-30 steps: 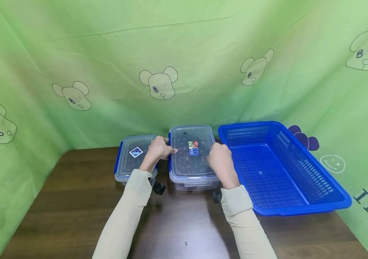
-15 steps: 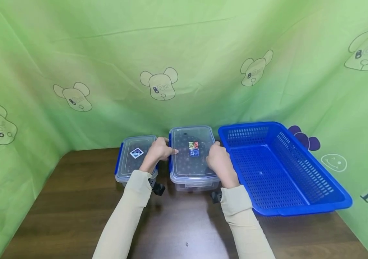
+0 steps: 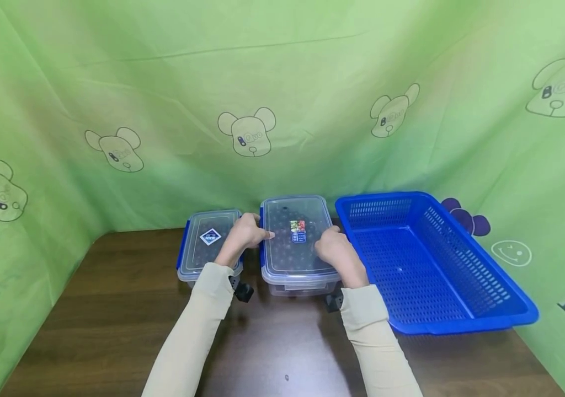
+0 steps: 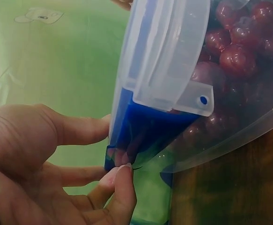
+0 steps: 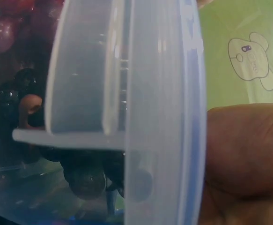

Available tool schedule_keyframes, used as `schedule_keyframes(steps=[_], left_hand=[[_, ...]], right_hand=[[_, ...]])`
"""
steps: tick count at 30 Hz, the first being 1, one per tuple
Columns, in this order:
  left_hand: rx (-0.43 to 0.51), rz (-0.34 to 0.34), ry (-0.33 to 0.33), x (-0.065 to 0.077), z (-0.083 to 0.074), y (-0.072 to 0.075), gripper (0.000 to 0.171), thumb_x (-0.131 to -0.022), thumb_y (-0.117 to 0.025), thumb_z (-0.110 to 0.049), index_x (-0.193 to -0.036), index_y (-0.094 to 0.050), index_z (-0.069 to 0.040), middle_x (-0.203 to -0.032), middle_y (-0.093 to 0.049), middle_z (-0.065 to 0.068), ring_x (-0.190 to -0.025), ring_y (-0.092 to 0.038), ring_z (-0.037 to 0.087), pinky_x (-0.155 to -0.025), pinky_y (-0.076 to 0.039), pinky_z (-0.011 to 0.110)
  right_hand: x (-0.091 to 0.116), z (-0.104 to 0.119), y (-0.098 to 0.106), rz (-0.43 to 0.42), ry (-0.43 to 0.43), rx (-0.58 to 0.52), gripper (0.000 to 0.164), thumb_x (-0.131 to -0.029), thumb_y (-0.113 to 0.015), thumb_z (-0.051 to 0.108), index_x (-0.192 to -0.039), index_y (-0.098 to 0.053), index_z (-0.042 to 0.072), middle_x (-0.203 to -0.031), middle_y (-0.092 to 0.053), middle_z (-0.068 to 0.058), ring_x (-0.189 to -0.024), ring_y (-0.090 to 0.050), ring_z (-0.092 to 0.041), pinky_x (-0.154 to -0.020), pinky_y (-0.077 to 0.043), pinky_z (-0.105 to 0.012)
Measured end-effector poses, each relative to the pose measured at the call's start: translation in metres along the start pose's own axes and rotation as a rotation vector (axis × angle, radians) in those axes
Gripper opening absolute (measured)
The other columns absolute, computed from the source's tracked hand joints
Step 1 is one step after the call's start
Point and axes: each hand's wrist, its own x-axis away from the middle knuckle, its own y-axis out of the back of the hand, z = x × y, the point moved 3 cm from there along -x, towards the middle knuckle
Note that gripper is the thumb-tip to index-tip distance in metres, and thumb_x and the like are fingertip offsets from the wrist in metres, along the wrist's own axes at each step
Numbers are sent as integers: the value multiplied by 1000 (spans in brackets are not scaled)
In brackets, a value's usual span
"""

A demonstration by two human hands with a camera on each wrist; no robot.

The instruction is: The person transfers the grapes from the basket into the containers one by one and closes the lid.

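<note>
A clear plastic food container point(image 3: 282, 262) with a blue-trimmed lid stands between both hands. In the left wrist view, shiny round red fruit point(image 4: 238, 60) like grapes shows through its wall; dark round fruit point(image 5: 84, 180) shows in the right wrist view. My left hand point(image 3: 246, 231) is at the container's left side, thumb on the lid edge, fingertips curled under the free edge of the blue latch point(image 4: 150, 124). At the opposite side, my right hand point(image 3: 336, 251) holds the lid's right edge, its fingers mostly hidden behind the lid in the right wrist view.
A smaller lidded container point(image 3: 200, 251) with blue latches stands on the left, partly behind the left forearm. On the right is a large blue plastic basket point(image 3: 491, 325). The brown wooden table point(image 3: 113, 331) meets a green printed curtain point(image 3: 173, 71) at the back.
The head view has tilted slightly, so everything sits a little lower. The right hand has shifted slightly along the container's right edge; the left hand keeps its place at the latch.
</note>
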Motion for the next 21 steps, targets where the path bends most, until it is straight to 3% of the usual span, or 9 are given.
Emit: schedule_keyframes(steps=[8, 12, 16, 21], left_hand=[[-54, -29, -21, 1, -1, -1, 75, -95, -80, -23, -157, -44, -2, -138, -66, 21, -101, -76, 26, -81, -64, 30], [-66, -39, -25, 1, -1, -1, 73, -95, -80, -24, -155, -46, -2, -132, -69, 20, -96, -75, 25, -82, -64, 32], [-77, -39, -22, 2, -2, -2, 75, -95, -80, -26, -157, -45, -3, -135, -67, 21, -97, -75, 25, -85, -64, 34], [-68, -25, -13, 3, -2, -1, 78, -96, -79, -26, -159, -41, -3, -141, -64, 21, -101, -75, 26, -88, -64, 36]], right_hand=[[0, 2, -3, -63, -8, 29, 64, -103, -53, 19, -143, -30, -25, -126, -62, -40, -110, -68, -45, -96, -59, -56], [2, 8, -5, -162, 65, 136, 53, -103, -56, 15, -131, -45, -29, -118, -65, -39, -103, -72, -46, -92, -63, -57], [8, 13, -7, -265, 130, 210, 38, -102, -56, 9, -118, -60, -26, -116, -67, -38, -94, -75, -46, -83, -65, -59], [13, 17, -8, -387, 159, 214, 29, -101, -58, 7, -107, -71, -18, -107, -73, -35, -85, -77, -46, -72, -66, -58]])
